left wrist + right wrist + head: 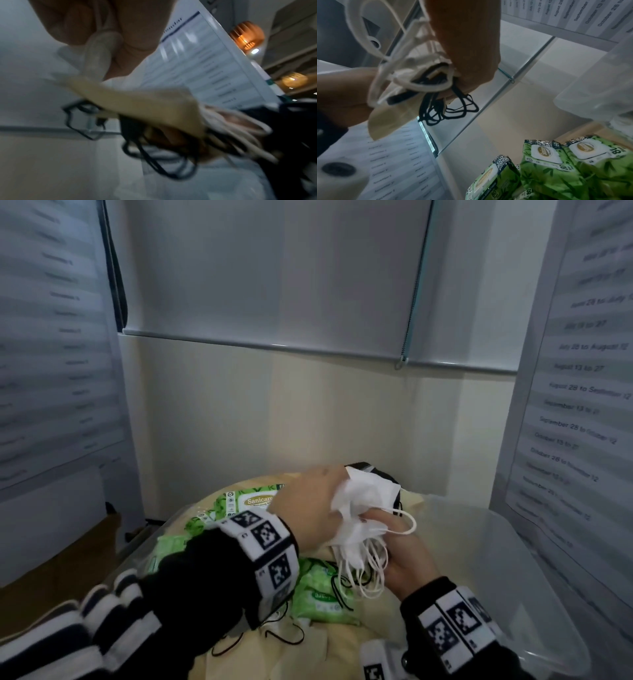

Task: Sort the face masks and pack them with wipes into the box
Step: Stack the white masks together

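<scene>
Both hands hold one bundle of face masks point(368, 501) above the table. My left hand point(322, 501) grips the white masks from the top left. My right hand point(397, 546) holds the same bundle from below, fingers curled round it, white ear loops point(366, 573) dangling. A black mask point(363, 467) shows behind the white ones. In the right wrist view the bundle point(419, 81) mixes white loops, black loops point(450, 108) and a beige mask point(388, 119). Green wipes packs point(250, 501) point(556, 169) lie below. The clear plastic box point(513, 542) stands at the right.
Beige masks with black loops point(308, 642) lie on the table near me. Another wipes pack point(322, 594) lies under the hands. Panels with printed date lists point(582, 392) stand at both sides, a white wall with a blind point(274, 285) behind.
</scene>
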`<state>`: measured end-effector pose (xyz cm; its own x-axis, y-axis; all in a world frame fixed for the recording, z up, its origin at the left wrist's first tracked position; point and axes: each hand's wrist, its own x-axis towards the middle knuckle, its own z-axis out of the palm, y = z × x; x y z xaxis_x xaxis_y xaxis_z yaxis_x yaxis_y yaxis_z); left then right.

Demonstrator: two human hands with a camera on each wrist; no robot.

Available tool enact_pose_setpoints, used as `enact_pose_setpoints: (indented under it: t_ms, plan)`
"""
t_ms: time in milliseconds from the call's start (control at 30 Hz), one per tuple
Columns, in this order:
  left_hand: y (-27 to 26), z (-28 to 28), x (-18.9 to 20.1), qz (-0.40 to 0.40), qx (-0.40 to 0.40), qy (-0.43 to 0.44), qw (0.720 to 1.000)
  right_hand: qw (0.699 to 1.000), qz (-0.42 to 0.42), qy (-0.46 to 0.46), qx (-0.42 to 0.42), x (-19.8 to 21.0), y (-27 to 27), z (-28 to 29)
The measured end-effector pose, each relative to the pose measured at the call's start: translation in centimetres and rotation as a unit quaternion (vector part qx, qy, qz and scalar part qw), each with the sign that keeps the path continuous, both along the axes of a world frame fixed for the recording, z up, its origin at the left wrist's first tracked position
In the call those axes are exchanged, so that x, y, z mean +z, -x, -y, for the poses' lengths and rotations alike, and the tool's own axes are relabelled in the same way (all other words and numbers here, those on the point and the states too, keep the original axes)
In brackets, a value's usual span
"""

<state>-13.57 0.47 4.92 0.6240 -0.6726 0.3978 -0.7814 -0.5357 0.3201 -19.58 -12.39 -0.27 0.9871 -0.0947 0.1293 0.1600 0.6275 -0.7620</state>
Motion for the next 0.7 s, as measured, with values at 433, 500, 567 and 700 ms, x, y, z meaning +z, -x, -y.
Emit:
enact_pose_setpoints:
  t_ms: [433,500,567,700]
  plan:
    - [-0.6,0.7,-0.7,-0.004,-0.062,0.111,0.992,0.996,-0.008,0.039,-0.081,0.4,-0.7,1.4]
    - [-0.8,0.6,-0.3,-0.022,-0.041,0.113,0.993,0.996,-0.016,0.033,-0.083,0.4,-0.6,1.5]
    - [-1.2,0.1,0.5,-0.125,-0.032,0.167,0.977,0.995,-0.02,0.044,-0.089,0.5,-0.4,1.6]
    - [-1.7,-1.5,3.4,-0.379,-0.115,0.403,0.825,0.992,-0.014,0.062,-0.105,0.1,-0.5,2.5]
